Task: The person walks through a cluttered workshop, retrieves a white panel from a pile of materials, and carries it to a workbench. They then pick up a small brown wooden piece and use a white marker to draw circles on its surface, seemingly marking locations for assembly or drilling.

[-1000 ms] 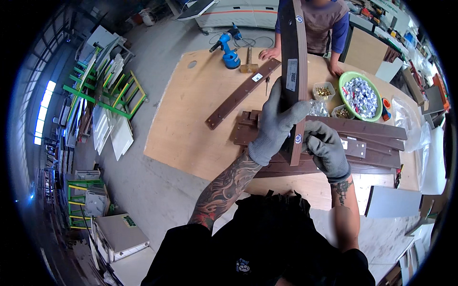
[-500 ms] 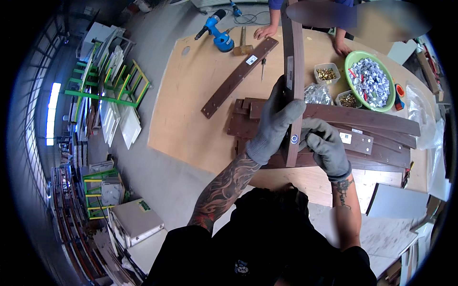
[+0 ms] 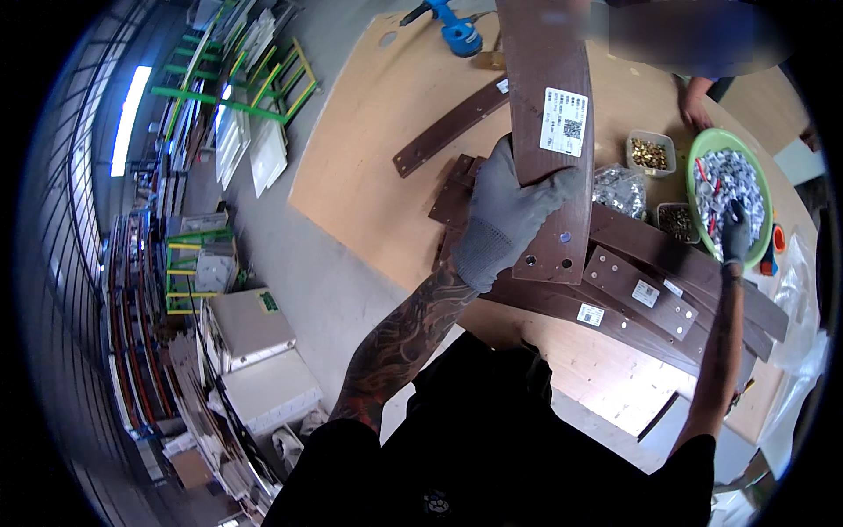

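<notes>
My left hand (image 3: 518, 206), in a grey glove, is closed round a dark brown plank (image 3: 549, 79) held up in front of me. The plank's broad face shows a white label (image 3: 564, 123), and near its lower end are two dark holes and a shiny round insert (image 3: 565, 237). Over at the right, my gloved right hand (image 3: 736, 235) reaches into a light green basin (image 3: 767, 193) heaped with small silvery-white parts and a few red pieces. Its fingers point down into the heap, and whether they grip a part is unclear. Below the held plank lies a stack of brown planks (image 3: 645, 290).
Two tubs of small metal fittings (image 3: 650, 154) (image 3: 676, 222) and a clear bag of metal parts (image 3: 619, 189) stand left of the basin. A blue power tool (image 3: 461, 37) and a loose plank (image 3: 452, 126) lie farther back. A co-worker's hand (image 3: 695, 112) rests near the basin.
My right hand has left the plank's lower end and moved right into the basin. The plank has turned from edge-on to broad face in my left hand. The view has shifted.
</notes>
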Motion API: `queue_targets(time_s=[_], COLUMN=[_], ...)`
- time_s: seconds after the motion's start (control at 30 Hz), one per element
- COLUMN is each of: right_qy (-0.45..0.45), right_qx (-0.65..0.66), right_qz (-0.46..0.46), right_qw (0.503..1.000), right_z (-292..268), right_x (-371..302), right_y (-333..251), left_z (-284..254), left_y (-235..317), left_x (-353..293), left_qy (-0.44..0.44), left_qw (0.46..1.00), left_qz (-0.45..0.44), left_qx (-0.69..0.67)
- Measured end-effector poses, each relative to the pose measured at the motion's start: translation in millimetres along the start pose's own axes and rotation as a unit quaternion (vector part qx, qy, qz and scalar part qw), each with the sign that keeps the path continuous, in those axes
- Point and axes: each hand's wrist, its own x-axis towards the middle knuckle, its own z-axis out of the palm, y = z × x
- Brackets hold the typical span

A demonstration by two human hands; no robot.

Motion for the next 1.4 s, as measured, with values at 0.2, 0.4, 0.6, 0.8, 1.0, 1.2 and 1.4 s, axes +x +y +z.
queue_targets(time_s=[0.2,0.4,0.6,0.8,1.0,1.2,1.4], right_qy=[-0.112,-0.163,-0.159,-0.169,-0.115,0.004,0.066], right_qx=[-0.231,-0.146,-0.165,-0.165,-0.163,-0.144,0.013], right_qz=[0.012,0.053,0.042,0.081,0.079,0.061,-0.066], right_qw=[0.966,0.974,0.972,0.968,0.977,0.988,0.996], right_z=[7,49,30,35,10,13,21], right_x=[59,70,69,64,48,41,10], right_y=[84,39,56,11,-11,2,-18], left_z=[-43,-39,-43,-33,-54,-44,-48], left_y=[-12,-18,-43,-36,-49,-1,14], left_x=[-1,1,-10,-11,-14,-14,-22], left_qy=[0.021,0.071,0.038,0.061,0.007,0.066,0.04], left_qw=[0.983,0.915,0.957,0.953,0.967,0.925,0.938], left_qz=[-0.064,-0.192,-0.059,-0.071,-0.06,-0.195,-0.13], left_qx=[-0.173,-0.348,-0.282,-0.288,-0.248,-0.32,-0.32])
